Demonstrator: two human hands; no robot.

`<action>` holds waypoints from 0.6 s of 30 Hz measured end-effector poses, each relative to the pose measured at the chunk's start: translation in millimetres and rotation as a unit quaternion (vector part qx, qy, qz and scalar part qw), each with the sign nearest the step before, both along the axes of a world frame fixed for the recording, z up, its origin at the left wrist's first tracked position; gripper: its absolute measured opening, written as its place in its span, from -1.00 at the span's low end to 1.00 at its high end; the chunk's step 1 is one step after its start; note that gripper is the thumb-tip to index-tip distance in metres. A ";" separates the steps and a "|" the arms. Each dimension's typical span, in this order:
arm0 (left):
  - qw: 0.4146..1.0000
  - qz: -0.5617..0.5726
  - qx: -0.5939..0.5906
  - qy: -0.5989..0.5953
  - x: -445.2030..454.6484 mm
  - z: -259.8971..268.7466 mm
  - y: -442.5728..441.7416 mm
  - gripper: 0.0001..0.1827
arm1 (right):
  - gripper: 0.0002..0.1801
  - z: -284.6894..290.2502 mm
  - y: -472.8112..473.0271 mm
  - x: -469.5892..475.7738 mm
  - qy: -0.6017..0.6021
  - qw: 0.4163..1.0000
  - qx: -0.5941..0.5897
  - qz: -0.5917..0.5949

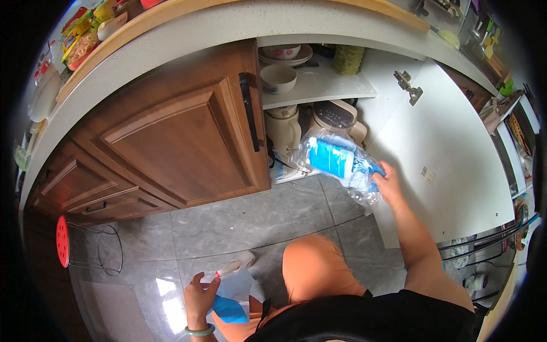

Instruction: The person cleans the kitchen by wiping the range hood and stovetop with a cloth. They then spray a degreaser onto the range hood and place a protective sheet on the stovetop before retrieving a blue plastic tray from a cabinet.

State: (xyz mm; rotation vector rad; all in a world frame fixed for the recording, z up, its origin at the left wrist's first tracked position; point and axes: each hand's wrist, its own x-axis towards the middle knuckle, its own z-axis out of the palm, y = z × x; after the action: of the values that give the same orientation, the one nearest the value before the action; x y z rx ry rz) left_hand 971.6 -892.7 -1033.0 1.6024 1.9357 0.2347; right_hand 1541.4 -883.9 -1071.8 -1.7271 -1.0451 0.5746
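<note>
My right hand (386,181) grips the gathered end of a clear plastic bag (363,188) with blue-and-white packages (331,157) inside. The bag is at the front of the opened cabinet, before the lower shelf (295,174). At the lower left, my left hand (201,295), with a green bangle at the wrist, is beside a translucent and blue plastic bag or wrapper (230,308). Its thumb and fingers are curved and partly apart; whether they hold the wrapper is unclear.
Bowls (278,78) and plates stand on the upper shelf (324,89); a beige jug (284,128) and a kitchen appliance (334,114) stand below. The white cabinet door (448,171) is swung out at the right. A red-topped stool (63,241) is on the tiled floor at the left.
</note>
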 end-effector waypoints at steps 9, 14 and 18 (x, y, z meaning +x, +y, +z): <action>0.994 -0.038 -0.005 0.098 46.4 -52.1 17.4 0.21 | -0.67 -45.6 53.5 -108.4 -0.083 0.968 0.194 -0.138; 0.989 -0.065 0.010 0.130 48.3 -64.9 14.9 0.22 | -0.65 -79.7 17.2 -96.4 -0.070 0.969 0.150 -0.185; 0.987 -0.058 0.002 0.148 48.3 -70.0 21.9 0.15 | -0.62 -52.5 -22.9 -62.5 0.014 0.963 0.150 -0.221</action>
State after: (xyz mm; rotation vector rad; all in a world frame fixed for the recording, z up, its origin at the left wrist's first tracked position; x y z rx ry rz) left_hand 1019.9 -870.8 -1103.0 1.8304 2.0479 -0.0514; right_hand 1478.9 -906.8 -1124.3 -1.6039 -0.6532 0.1446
